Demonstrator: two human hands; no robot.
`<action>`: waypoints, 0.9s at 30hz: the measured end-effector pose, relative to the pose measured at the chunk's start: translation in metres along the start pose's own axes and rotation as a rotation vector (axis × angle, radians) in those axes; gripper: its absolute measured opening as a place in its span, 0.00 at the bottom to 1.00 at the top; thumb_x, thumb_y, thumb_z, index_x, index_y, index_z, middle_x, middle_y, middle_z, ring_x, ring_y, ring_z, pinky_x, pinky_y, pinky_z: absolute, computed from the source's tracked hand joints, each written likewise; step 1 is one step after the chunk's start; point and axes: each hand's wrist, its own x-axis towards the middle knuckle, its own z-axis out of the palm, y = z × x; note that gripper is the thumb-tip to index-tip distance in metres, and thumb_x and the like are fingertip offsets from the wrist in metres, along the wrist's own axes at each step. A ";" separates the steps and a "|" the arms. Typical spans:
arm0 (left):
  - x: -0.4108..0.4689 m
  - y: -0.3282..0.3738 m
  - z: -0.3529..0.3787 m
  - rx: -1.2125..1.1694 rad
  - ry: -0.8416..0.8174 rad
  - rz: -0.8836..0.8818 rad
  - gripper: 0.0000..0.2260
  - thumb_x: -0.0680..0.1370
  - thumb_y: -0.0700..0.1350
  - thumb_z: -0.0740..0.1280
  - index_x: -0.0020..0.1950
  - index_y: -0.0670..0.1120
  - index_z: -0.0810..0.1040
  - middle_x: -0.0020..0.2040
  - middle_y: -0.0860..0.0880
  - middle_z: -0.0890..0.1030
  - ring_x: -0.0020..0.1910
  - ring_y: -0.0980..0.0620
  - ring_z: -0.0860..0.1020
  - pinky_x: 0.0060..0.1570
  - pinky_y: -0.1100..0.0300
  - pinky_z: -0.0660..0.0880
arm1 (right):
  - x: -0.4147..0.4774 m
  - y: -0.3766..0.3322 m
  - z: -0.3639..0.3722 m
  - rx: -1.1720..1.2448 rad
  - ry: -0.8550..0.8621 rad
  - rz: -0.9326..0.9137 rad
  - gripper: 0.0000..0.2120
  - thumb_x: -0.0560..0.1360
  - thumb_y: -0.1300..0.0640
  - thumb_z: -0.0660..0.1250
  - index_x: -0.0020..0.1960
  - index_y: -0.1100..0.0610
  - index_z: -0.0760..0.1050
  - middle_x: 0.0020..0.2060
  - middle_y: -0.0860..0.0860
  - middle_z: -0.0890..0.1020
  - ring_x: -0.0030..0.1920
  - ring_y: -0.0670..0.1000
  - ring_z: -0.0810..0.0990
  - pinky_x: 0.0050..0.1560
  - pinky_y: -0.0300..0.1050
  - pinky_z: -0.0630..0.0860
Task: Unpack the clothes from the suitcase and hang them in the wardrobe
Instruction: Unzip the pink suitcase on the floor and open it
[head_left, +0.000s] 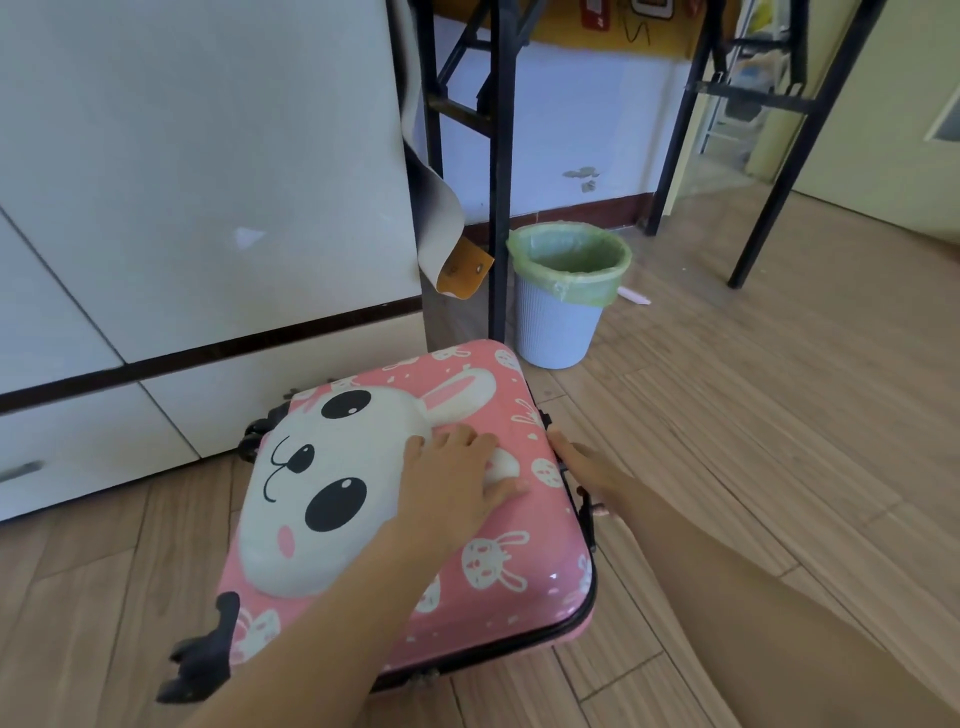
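Note:
A small pink suitcase (483, 587) with a raised white rabbit face lies flat and closed on the wooden floor, its wheels toward the left. My left hand (457, 483) rests flat on the lid, fingers spread, holding nothing. My right hand (587, 470) is at the suitcase's right edge, fingers touching the black handle and zip area there. No clothes are visible. A white wardrobe (197, 182) with closed doors and a drawer stands just behind the suitcase on the left.
A pale blue waste bin (558, 322) with a green liner stands behind the suitcase. Black metal table legs (498, 171) rise beside the wardrobe and further right. A beige strip with an orange tag (462, 270) hangs by the wardrobe's corner.

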 end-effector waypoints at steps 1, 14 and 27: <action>0.000 0.001 0.001 0.013 0.006 0.013 0.26 0.76 0.67 0.54 0.68 0.55 0.67 0.65 0.54 0.70 0.64 0.51 0.68 0.64 0.53 0.60 | -0.001 0.001 -0.001 -0.003 -0.001 -0.004 0.22 0.79 0.36 0.49 0.53 0.50 0.73 0.48 0.46 0.76 0.45 0.45 0.72 0.50 0.40 0.67; 0.004 0.039 0.038 0.180 -0.007 0.098 0.26 0.77 0.65 0.54 0.66 0.49 0.68 0.62 0.50 0.72 0.60 0.47 0.71 0.64 0.51 0.57 | 0.017 0.056 -0.002 0.044 -0.026 0.051 0.28 0.80 0.36 0.48 0.75 0.48 0.55 0.44 0.42 0.76 0.31 0.31 0.73 0.34 0.28 0.71; 0.014 0.045 0.076 0.130 0.240 0.210 0.25 0.67 0.64 0.54 0.38 0.46 0.81 0.34 0.49 0.78 0.29 0.46 0.77 0.41 0.51 0.60 | 0.038 0.087 0.000 0.128 0.020 0.019 0.48 0.63 0.21 0.51 0.77 0.41 0.45 0.65 0.48 0.71 0.61 0.47 0.74 0.64 0.48 0.69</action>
